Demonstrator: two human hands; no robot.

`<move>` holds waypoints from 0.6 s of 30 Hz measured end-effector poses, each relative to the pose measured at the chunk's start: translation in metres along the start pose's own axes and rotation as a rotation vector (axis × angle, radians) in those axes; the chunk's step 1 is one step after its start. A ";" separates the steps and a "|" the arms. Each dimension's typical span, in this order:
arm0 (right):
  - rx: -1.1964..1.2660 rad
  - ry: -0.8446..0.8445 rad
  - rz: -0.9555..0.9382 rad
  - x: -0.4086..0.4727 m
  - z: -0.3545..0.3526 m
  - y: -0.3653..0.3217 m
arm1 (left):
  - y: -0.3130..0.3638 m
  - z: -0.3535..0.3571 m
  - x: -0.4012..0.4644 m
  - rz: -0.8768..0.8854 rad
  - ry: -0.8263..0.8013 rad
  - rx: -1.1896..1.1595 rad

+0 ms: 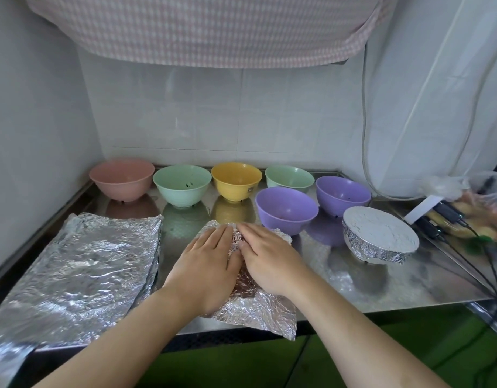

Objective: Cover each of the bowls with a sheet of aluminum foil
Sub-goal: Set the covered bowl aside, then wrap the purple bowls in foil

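While both hands press flat, head view:
Left hand [210,261]: fingers straight, pressing the foil sheet [258,309] over a hidden bowl.
Right hand [269,259]: same flat grip, touching the left.
Bowls: covered bowl [379,239] right; six open behind, among them a pink bowl [121,177].
Foil stack [79,264]: left on the tabletop [381,284].

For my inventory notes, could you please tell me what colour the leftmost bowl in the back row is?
The leftmost bowl is pale pink, seen in the head view.

Foil sheet [250,309] draped over a hidden bowl — six bowls [286,210] uncovered.
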State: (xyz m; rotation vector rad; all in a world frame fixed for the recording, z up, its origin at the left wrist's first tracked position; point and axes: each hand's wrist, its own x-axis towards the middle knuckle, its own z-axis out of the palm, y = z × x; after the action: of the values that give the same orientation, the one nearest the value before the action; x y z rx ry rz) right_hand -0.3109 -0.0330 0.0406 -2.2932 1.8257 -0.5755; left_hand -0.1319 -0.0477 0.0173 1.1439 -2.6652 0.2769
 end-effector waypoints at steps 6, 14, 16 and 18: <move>0.017 -0.040 0.068 0.004 -0.002 -0.001 | -0.003 0.008 0.002 0.091 0.166 -0.020; 0.052 -0.091 0.020 0.009 -0.008 -0.004 | -0.010 0.013 0.001 0.144 0.276 0.002; 0.042 -0.079 0.036 0.007 -0.003 -0.001 | -0.012 0.013 0.003 0.167 0.315 0.005; -0.006 -0.064 0.035 0.006 0.000 0.000 | -0.014 0.014 0.004 0.163 0.315 -0.002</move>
State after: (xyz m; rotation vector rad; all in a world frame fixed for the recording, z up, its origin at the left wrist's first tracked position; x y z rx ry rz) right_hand -0.3095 -0.0390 0.0421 -2.2517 1.8374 -0.4865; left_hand -0.1265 -0.0638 0.0067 0.8051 -2.4776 0.4427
